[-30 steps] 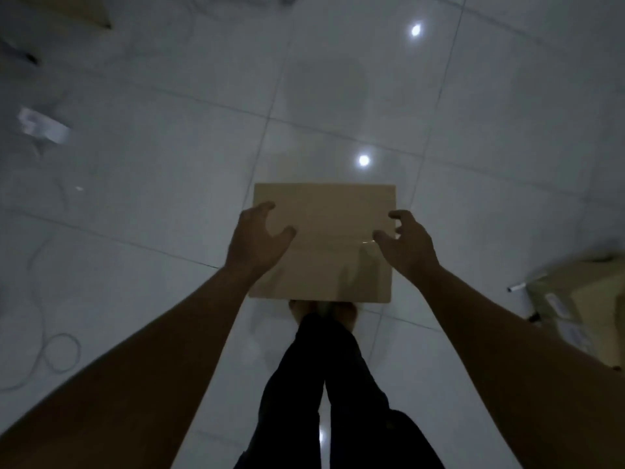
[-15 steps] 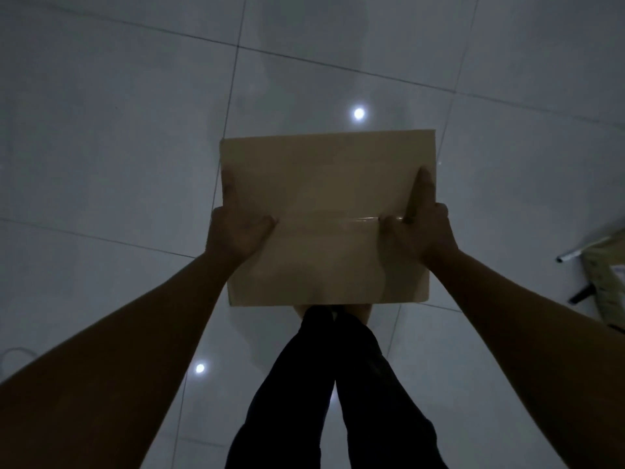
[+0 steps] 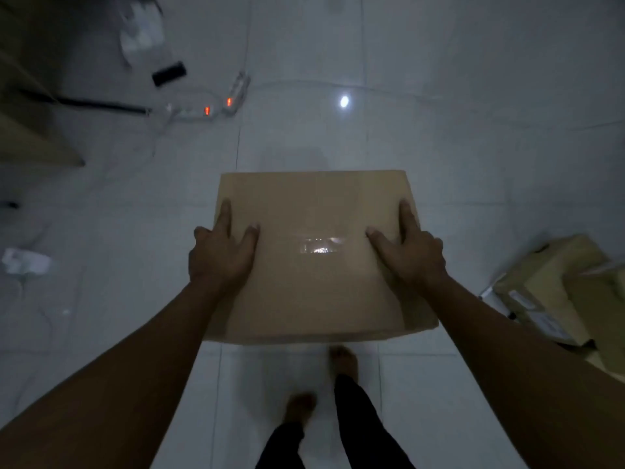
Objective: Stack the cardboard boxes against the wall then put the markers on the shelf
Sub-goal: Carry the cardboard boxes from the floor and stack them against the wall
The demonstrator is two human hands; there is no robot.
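Gripping plain tan box [image 3: 314,265], taped seam glossy, no readable print: left hand [image 3: 221,255] and right hand [image 3: 411,257] clamped its sides.

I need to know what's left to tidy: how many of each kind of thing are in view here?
Cardboard boxes: 2, the held box and the box at right
Power strips: 2, and
White scraps: 2, and
Black block: 1
Total: 7

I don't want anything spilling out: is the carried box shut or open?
Shut: the cardboard box shows a flat top, with shiny tape along its middle.
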